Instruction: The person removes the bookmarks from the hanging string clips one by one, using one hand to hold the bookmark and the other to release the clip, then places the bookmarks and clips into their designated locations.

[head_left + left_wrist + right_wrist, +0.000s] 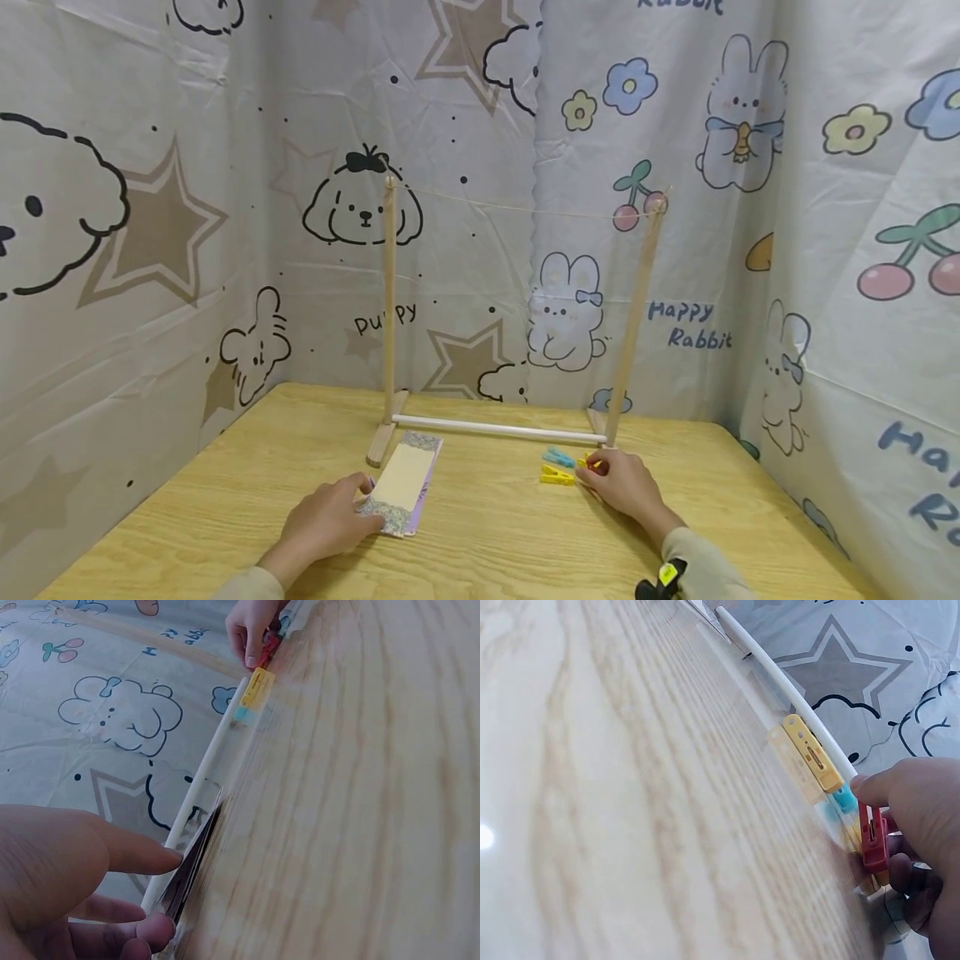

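My left hand (330, 521) grips the near left part of a small stack of paper cards (408, 475), cream in the middle with floral bands and a purple edge beneath. In the left wrist view, fingertips pinch the dark edge of those cards (196, 862). On the right, my right hand (622, 483) holds a red clothespin (874, 836) between thumb and fingers, low at the tabletop. Beside it lie a yellow clothespin (557, 475) and a blue clothespin (558, 456). Another yellow clothespin (883, 878) is partly hidden behind the red one.
Behind the cards and clothespins stands a wooden frame (389, 300) with a white crossbar (498, 428) low down and a thin string (517, 208) between its post tops. Patterned curtains (465, 275) enclose the wooden table (480, 550) on the back and sides.
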Available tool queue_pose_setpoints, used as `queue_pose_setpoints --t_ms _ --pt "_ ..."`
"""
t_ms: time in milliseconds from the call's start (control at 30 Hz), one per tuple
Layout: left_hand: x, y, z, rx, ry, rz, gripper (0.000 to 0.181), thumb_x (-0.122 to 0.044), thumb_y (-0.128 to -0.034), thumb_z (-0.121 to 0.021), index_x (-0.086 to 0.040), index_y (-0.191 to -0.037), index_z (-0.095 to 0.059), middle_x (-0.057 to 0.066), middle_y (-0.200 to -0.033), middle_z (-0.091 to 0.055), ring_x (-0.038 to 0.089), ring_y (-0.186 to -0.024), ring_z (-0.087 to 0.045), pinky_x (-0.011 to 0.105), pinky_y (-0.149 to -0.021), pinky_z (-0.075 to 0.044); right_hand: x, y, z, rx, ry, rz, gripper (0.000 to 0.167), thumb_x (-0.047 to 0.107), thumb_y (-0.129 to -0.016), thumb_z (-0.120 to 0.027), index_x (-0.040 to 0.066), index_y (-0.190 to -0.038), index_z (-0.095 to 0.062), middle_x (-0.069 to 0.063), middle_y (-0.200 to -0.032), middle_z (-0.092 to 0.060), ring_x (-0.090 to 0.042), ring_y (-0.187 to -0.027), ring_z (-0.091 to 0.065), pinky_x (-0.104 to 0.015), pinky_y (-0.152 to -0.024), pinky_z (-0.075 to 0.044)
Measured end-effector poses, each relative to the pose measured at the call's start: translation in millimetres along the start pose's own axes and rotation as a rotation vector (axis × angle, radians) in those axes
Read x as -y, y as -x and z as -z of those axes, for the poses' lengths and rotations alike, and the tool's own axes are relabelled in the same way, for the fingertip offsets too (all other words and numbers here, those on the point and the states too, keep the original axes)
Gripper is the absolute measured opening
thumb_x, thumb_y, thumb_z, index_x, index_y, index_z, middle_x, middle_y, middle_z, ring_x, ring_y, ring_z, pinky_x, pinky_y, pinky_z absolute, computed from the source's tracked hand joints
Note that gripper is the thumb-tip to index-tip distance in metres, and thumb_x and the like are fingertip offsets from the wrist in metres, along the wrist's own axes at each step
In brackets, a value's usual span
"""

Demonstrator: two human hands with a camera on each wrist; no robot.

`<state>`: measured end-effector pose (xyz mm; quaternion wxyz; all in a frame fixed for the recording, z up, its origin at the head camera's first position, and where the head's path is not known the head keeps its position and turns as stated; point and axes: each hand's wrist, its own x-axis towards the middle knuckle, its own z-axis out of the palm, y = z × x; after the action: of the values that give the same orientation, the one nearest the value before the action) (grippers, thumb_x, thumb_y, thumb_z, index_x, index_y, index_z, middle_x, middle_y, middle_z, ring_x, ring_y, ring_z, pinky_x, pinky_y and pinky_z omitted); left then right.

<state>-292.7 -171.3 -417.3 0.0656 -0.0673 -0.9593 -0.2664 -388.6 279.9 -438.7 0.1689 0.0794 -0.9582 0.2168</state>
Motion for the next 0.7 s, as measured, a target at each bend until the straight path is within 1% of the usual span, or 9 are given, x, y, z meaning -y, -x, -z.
queue_pose_setpoints --t_ms 233,500,700 --pt "1.4 -0.1 0.9 -0.018 -0.03 -0.015 0.045 -0.039 -0.0825 -0.084 -0.014 -0.117 -0.068 -0.001 -0.075 -0.053 0.02 -0.064 -0.049 0.036 -0.053 -0.039 0.7 -0.4 1.9 0.028 -0.015 -0.001 0.035 0.036 -0.089 -0.082 0.008 -0.11 -0.078 0.002 -0.088 -0.069 -0.016 -0.079 -0.061 -0.043 -0.073 -0.052" --pt "2.1 -0.6 1.5 -0.009 -0.042 -0.022 0.046 -0.039 -0.0811 -0.085 -0.015 -0.116 -0.068 -0.001 -0.074 -0.053 0.02 -0.064 -0.048 0.036 -0.053 -0.039 -0.2 -3.0 4.9 0.061 -0.103 -0.003 0.03 0.03 -0.086 -0.086 0.007 -0.104 -0.078 0.003 -0.084 -0.066 -0.015 -0.075 -0.056 -0.038 -0.069 -0.047" --pt "2.5 0.7 1.3 0.001 -0.037 -0.029 0.046 -0.039 -0.0812 -0.086 -0.015 -0.116 -0.068 -0.001 -0.074 -0.054 0.019 -0.064 -0.049 0.036 -0.053 -0.04 -0.3 -2.3 5.1 0.076 -0.12 -0.017 0.029 0.029 -0.084 -0.087 0.007 -0.102 -0.078 0.003 -0.084 -0.066 -0.016 -0.076 -0.056 -0.038 -0.07 -0.047"
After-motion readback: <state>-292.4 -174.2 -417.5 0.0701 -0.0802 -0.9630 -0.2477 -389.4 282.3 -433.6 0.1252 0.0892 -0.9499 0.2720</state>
